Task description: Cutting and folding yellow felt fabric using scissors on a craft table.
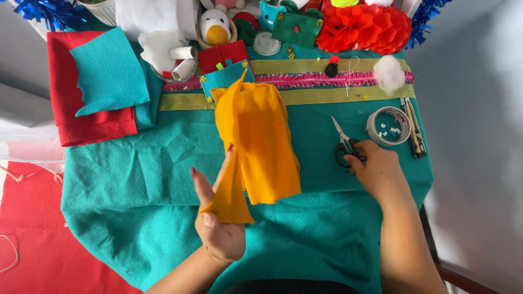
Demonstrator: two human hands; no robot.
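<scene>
Teal felt (136,179) covers the desk; left hand (218,228) pinches orange felt (259,147) at centre, right hand (378,169) grips scissors (344,142) beside a tape roll (388,126).

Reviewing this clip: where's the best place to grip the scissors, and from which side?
Grip the scissors by the black handle loops, coming from the near side. The blades point away toward the ribbons, and the loops lie nearest the right hand, whose fingers already rest on them.
</scene>
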